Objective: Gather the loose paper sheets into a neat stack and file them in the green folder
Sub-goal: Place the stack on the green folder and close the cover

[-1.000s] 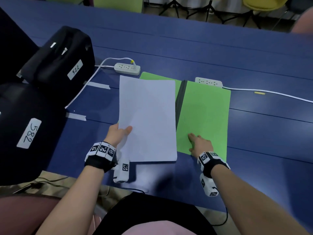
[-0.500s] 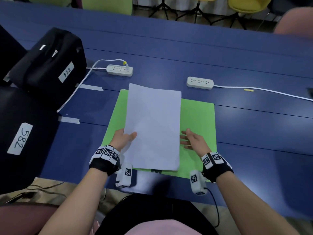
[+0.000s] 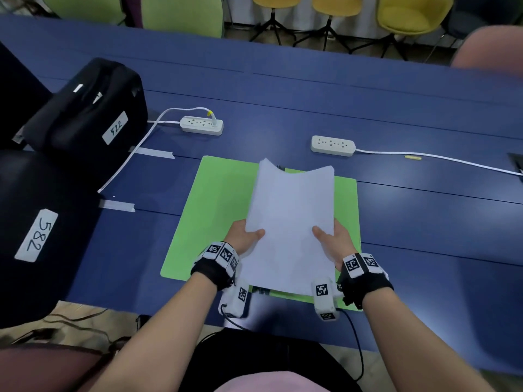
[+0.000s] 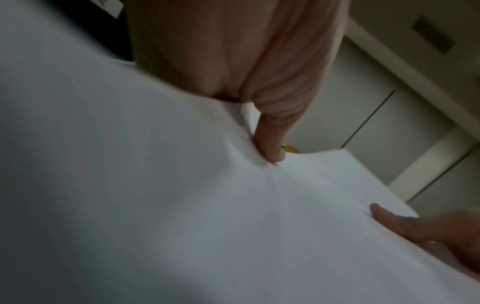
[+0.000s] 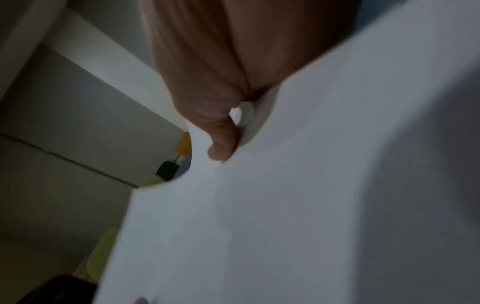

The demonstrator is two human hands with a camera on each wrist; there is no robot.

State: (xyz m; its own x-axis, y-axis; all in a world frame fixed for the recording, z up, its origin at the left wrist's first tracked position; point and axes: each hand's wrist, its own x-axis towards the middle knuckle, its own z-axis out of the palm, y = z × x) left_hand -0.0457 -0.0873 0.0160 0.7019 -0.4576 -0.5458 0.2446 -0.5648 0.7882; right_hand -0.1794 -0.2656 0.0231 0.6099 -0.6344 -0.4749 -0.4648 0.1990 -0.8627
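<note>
A stack of white paper sheets (image 3: pixel 291 222) is held up off the table, tilted, its top edge sagging in the middle. My left hand (image 3: pixel 244 239) grips the stack's left edge, thumb on the front. My right hand (image 3: pixel 332 241) grips the right edge the same way. In the left wrist view my thumb (image 4: pixel 270 142) presses into the paper stack (image 4: pixel 182 205); the right wrist view shows the other thumb (image 5: pixel 222 142) on the sheets (image 5: pixel 298 205). The green folder (image 3: pixel 209 216) lies flat and open on the blue table beneath the sheets.
Two black bags labelled 522 (image 3: pixel 87 114) and 582 (image 3: pixel 34 236) stand at the left. Two white power strips (image 3: pixel 201 125) (image 3: pixel 332 145) with cables lie beyond the folder. Tape strips (image 3: pixel 116 205) stick to the blue table (image 3: pixel 424 236). Green and yellow chairs stand at the far side.
The right hand has left the folder and taken the sheets' right edge. Both hands have lifted the stack off the folder and tilted it up.
</note>
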